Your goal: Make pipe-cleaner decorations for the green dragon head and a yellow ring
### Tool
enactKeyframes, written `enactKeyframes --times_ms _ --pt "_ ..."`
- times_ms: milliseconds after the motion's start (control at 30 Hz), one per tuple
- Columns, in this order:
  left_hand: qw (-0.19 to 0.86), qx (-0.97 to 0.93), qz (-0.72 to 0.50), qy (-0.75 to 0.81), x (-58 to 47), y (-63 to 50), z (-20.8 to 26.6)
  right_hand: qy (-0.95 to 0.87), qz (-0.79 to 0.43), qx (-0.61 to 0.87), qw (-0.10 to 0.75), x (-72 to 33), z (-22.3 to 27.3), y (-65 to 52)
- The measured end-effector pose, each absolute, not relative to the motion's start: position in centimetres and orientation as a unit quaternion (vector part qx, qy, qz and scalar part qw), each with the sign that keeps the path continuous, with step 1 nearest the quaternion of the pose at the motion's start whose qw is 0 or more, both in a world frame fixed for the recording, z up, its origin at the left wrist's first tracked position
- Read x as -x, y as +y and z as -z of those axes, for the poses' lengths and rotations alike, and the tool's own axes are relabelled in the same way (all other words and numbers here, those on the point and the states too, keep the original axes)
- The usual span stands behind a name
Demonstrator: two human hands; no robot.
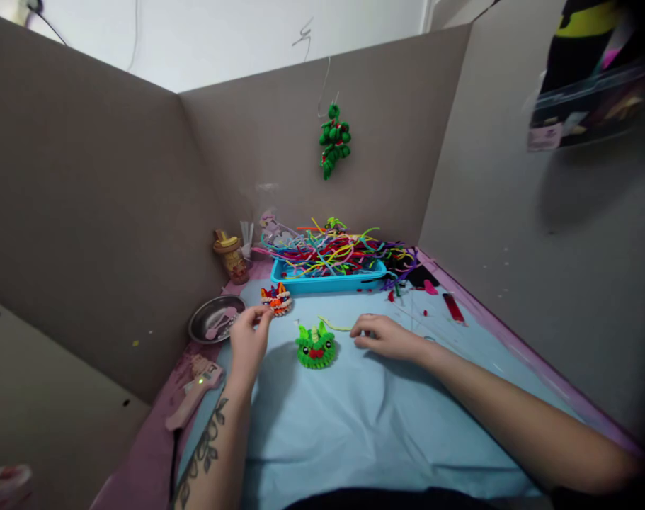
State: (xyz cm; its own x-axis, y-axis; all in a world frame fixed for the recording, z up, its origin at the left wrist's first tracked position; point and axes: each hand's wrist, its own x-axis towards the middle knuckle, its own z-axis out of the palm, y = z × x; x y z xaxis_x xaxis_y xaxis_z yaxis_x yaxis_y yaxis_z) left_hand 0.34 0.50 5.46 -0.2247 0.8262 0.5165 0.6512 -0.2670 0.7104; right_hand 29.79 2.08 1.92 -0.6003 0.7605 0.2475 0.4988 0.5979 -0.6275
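Note:
A green pipe-cleaner dragon head [316, 348] with dark eyes, a red nose and a pale yellow horn sits upright on the blue cloth between my hands. To its left, my left hand [249, 341] is raised with thumb and forefinger pinched together; what they hold, if anything, is too small to make out. Just beyond those fingertips stands an orange, white and blue pipe-cleaner figure [277, 300], apart from the dragon head. My right hand [383, 336] rests low over the cloth with curled fingers, closed on one end of a thin yellow-green pipe cleaner [335, 327].
A blue tray [330, 285] heaped with coloured pipe cleaners stands at the back. At left are a metal bowl [201, 320], a pink glue gun [195, 398] with a lit green light, and a brown pot [231, 259]. Green pipe-cleaner work [333, 142] hangs on the grey partition.

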Motion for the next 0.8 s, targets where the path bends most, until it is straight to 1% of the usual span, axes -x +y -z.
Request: enactKeyframes --times_ms 100,200,300,433,567,633,800 --pt "0.217 -0.612 -0.481 0.59 -0.8 1.2 -3.3 -0.84 -0.283 0.373 0.275 -28.4 -2.1 2.2" --pt "0.337 -0.602 -0.477 0.544 -1.3 1.9 -1.5 -0.806 -0.294 0.406 0.314 -26.3 -2.0 3.3" --pt "0.428 -0.587 -0.479 0.493 -1.5 2.1 0.0 -0.794 -0.313 0.405 0.329 -24.4 -1.8 4.7" --pt "0.475 -0.604 -0.464 0.441 -1.5 1.9 0.9 -0.788 -0.373 0.384 0.304 -23.4 -1.5 5.9" --pt "0.524 -0.598 -0.456 0.398 -1.6 1.6 0.8 -0.79 -0.438 0.328 0.278 -23.9 -1.1 6.0" --pt "0.516 -0.601 -0.454 0.407 -1.7 1.6 0.8 -0.791 -0.442 0.319 0.277 -24.1 -0.9 5.8" --pt "0.455 -0.634 -0.43 0.453 -1.7 1.4 0.7 -0.791 -0.435 0.322 0.287 -24.1 -0.2 5.3"
